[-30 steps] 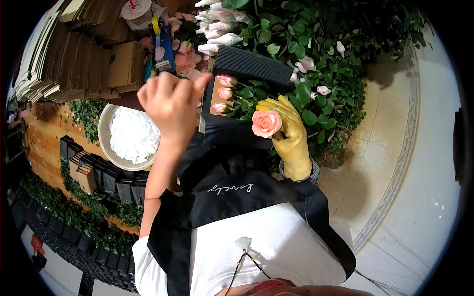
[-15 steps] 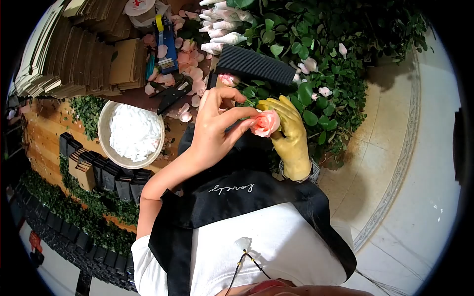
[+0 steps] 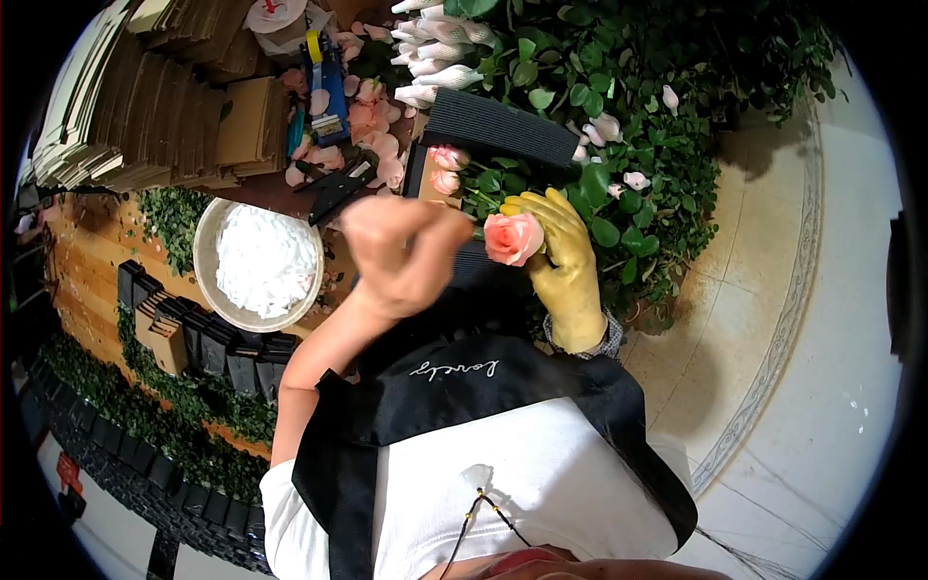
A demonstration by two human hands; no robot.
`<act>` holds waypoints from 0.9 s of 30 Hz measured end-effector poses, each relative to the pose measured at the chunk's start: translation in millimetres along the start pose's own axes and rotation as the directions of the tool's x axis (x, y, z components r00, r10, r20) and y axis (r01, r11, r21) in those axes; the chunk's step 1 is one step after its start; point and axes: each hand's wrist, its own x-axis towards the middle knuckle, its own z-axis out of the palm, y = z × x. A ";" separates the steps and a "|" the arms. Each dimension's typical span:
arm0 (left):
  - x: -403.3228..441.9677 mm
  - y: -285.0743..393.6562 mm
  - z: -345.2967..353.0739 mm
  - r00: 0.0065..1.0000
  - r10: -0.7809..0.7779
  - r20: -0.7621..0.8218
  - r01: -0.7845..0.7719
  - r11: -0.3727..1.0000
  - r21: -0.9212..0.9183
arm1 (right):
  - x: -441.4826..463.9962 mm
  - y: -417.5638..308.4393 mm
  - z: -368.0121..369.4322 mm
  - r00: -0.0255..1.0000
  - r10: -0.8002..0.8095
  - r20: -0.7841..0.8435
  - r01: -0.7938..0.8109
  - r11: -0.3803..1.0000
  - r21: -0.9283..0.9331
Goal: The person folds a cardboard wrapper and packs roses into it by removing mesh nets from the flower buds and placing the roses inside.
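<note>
Head view: nearest, white script on your black apron (image 3: pixel 464 401) reads "lovely", upside down to you. Beyond it, your gloved right hand (image 3: pixel 564 259) is closed on a rose (image 3: pixel 513 239); your bare left hand (image 3: pixel 401 256), blurred, is curled just beside the bloom, and I cannot tell whether it holds anything. Farther on, more roses (image 3: pixel 445 182) lie by a black ridged board (image 3: pixel 500 128). Farthest, a white packet (image 3: pixel 275 14) bears red marking, unreadable.

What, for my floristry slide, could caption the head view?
Yellow-gloved right hand holding a pink rose, bare left hand blurred nearby.
</note>
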 end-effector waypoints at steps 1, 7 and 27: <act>2.6 -6.8 -7.3 0.997 -0.080 -0.018 0.081 0.994 0.071 | -1.0 1.0 -1.2 1.000 0.026 0.000 -0.026 1.000 0.016; -0.7 -60.2 -19.7 0.861 -0.492 0.129 0.325 0.728 0.603 | -0.9 -1.5 -2.7 0.999 0.041 -0.001 -0.040 0.999 0.027; -8.6 9.3 14.5 0.920 -0.173 0.351 0.257 0.944 -0.206 | 0.9 0.3 3.2 1.000 0.006 0.000 -0.006 0.999 -0.039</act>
